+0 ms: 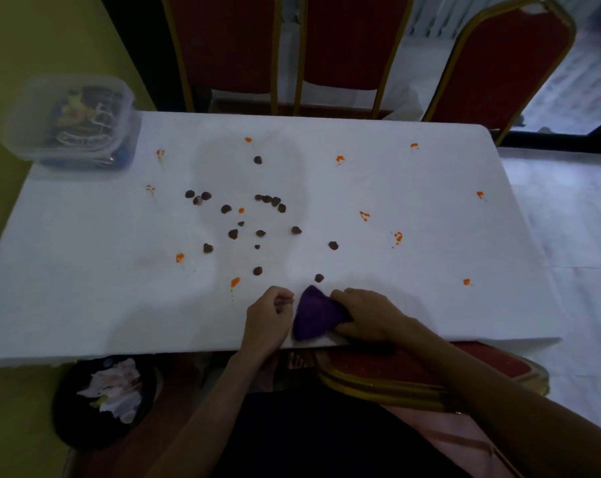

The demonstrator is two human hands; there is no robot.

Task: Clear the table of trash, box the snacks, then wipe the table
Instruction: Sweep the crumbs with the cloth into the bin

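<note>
A purple cloth (313,315) lies bunched at the near edge of the white-covered table (413,201). My right hand (364,313) grips its right side. My left hand (269,313) rests just left of the cloth with fingers curled, holding nothing that I can see. Several small dark brown crumbs (268,199) are scattered over the middle of the table, and several orange smears (364,215) dot the cloth cover. A clear lidded plastic box (71,122) holding snack packets stands at the far left corner.
A black bin (102,401) with crumpled paper sits on the floor below the table's near left edge. Red chairs with gold frames (506,63) stand behind the table, and another chair (413,370) is under the near edge on the right.
</note>
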